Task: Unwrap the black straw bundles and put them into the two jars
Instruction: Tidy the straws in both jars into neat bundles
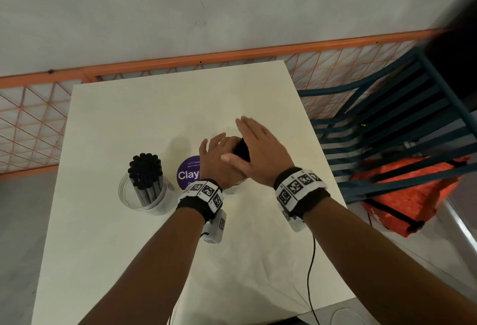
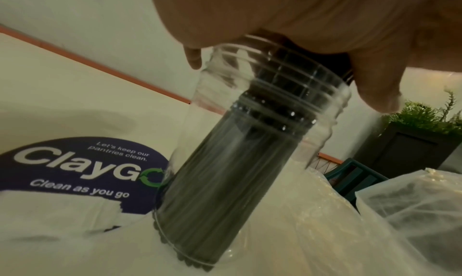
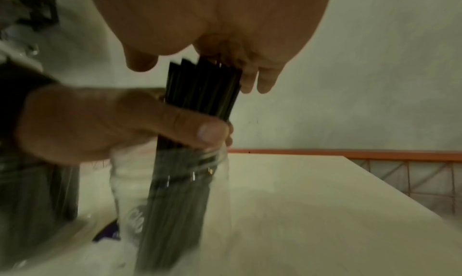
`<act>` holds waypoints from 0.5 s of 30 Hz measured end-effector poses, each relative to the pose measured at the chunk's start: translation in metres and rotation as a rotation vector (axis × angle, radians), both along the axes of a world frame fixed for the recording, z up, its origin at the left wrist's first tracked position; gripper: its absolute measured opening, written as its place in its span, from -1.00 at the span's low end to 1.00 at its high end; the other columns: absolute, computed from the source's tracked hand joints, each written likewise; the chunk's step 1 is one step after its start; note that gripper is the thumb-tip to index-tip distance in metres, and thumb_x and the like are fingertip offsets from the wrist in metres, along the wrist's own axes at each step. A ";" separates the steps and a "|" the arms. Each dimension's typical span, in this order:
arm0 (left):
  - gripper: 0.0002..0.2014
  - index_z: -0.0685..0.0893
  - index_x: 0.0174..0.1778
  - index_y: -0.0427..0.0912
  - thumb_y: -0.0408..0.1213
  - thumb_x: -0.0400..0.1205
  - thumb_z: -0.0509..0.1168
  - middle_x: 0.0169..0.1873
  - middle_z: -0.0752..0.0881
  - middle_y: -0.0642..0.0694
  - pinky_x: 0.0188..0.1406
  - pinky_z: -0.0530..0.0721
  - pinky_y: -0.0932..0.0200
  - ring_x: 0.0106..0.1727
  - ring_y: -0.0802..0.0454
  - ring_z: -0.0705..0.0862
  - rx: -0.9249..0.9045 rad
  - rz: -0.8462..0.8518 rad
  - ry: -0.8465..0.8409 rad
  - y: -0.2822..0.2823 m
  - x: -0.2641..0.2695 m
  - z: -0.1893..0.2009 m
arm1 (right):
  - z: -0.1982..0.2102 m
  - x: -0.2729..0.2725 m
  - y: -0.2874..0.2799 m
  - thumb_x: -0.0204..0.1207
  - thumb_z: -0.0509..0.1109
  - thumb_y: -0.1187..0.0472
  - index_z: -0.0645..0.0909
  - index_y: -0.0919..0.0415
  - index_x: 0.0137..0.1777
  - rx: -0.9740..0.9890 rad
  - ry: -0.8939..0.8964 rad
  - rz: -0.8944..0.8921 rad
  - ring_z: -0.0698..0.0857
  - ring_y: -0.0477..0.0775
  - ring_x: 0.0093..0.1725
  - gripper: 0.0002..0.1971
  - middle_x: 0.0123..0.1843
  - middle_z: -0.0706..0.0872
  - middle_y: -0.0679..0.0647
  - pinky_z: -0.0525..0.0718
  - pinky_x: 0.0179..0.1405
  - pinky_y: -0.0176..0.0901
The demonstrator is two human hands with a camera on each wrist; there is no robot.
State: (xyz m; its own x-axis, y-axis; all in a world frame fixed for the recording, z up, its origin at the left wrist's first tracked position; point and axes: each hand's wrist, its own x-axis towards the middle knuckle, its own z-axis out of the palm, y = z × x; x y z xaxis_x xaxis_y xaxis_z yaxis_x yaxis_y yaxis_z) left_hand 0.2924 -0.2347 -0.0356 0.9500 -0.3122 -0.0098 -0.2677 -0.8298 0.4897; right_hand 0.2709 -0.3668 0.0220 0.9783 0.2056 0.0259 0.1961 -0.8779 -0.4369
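Observation:
A clear jar point(image 1: 144, 193) full of black straws point(image 1: 145, 167) stands at the left of the white table point(image 1: 154, 260). A second clear jar point(image 2: 252, 134) point(image 3: 172, 199) holds another black straw bundle point(image 3: 205, 86) point(image 1: 241, 149) that sticks up above its rim. My left hand point(image 1: 219, 162) point(image 3: 112, 122) grips this bundle at the jar's mouth, thumb curled round it. My right hand point(image 1: 260, 151) point(image 3: 212, 23) lies flat, palm on the straw tops. Crumpled clear wrap point(image 2: 405, 217) lies beside the jar.
A round purple sticker point(image 1: 188, 173) is on the table between the jars. To the right stand a blue slatted chair point(image 1: 387, 128) and an orange bag point(image 1: 402, 195). An orange mesh fence point(image 1: 31, 118) runs behind. A black cable point(image 1: 311, 273) hangs by the right arm.

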 end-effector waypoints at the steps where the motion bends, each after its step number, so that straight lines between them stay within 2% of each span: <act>1: -0.41 0.61 0.35 -0.07 0.07 0.42 0.47 0.35 0.71 -0.03 0.64 0.15 -0.37 0.63 -0.18 0.41 -0.021 0.004 -0.006 0.001 -0.001 -0.001 | -0.005 -0.002 0.000 0.53 0.22 -0.39 0.13 0.17 0.70 0.004 0.047 -0.010 0.19 0.11 0.69 -0.10 0.73 0.20 0.11 0.29 0.64 0.05; 3: -0.46 0.66 0.29 -0.12 0.00 0.41 0.49 0.30 0.75 -0.08 0.61 0.18 -0.39 0.59 -0.22 0.47 -0.049 0.021 -0.043 0.000 -0.003 -0.003 | -0.011 -0.006 0.000 0.52 0.22 -0.40 0.12 0.16 0.70 0.041 0.076 -0.048 0.24 0.09 0.68 -0.10 0.72 0.22 0.09 0.38 0.56 0.04; 6: -0.52 0.71 0.22 -0.13 -0.04 0.41 0.52 0.22 0.79 -0.09 0.58 0.23 -0.39 0.53 -0.23 0.54 -0.046 0.060 -0.101 -0.002 -0.005 -0.002 | -0.015 -0.007 0.001 0.56 0.20 -0.35 0.08 0.18 0.71 0.067 0.043 -0.075 0.24 0.10 0.68 -0.12 0.73 0.20 0.12 0.34 0.58 0.00; 9: -0.56 0.68 0.24 -0.06 -0.03 0.45 0.44 0.27 0.76 -0.03 0.62 0.18 -0.37 0.58 -0.17 0.48 -0.023 0.064 -0.068 -0.005 -0.004 0.001 | -0.015 -0.007 0.001 0.60 0.18 -0.32 0.10 0.22 0.70 0.024 0.021 -0.079 0.24 0.14 0.68 -0.15 0.72 0.22 0.17 0.28 0.61 0.00; 12: -0.54 0.63 0.31 -0.01 0.01 0.48 0.38 0.33 0.71 0.04 0.65 0.13 -0.34 0.63 -0.12 0.40 0.009 0.049 -0.028 -0.005 -0.001 0.003 | -0.015 -0.006 -0.001 0.61 0.18 -0.30 0.14 0.20 0.69 0.013 0.027 -0.102 0.28 0.12 0.67 -0.20 0.71 0.27 0.14 0.30 0.58 -0.04; 15: -0.50 0.64 0.32 -0.03 0.03 0.46 0.39 0.33 0.72 0.02 0.64 0.15 -0.35 0.62 -0.15 0.42 -0.010 0.035 -0.033 -0.003 -0.003 0.003 | -0.015 -0.006 -0.002 0.59 0.20 -0.33 0.18 0.18 0.68 -0.014 -0.005 -0.096 0.34 0.14 0.64 -0.19 0.68 0.33 0.13 0.34 0.56 -0.01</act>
